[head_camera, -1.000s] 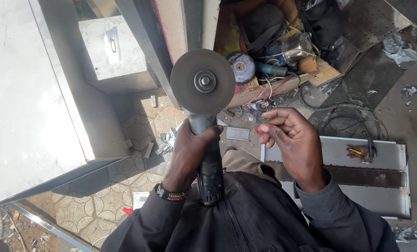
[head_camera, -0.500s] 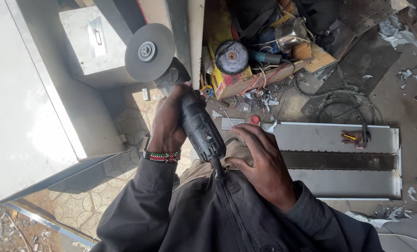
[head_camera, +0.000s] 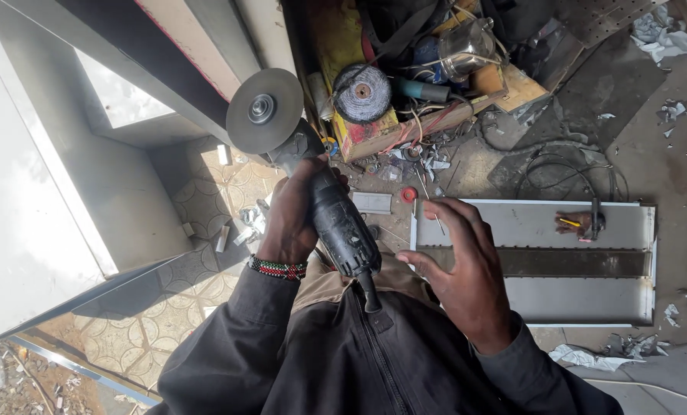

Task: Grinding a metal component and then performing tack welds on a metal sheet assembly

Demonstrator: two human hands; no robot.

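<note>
Left hand (head_camera: 293,219) wrapped around grinder (head_camera: 336,219), disc (head_camera: 264,111) raised, touching nothing; right hand (head_camera: 466,269) spread, empty, above grey panel (head_camera: 574,269) on floor; cutting apparently not begun.

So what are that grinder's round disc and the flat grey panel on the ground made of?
The disc on the angle grinder, held in the left hand, looks like a dull grey abrasive wheel with a matte, grainy face and a shiny metal hub. The panel looks like sheet metal, smooth and pale grey with folded edges; possibly painted or galvanised.
</note>
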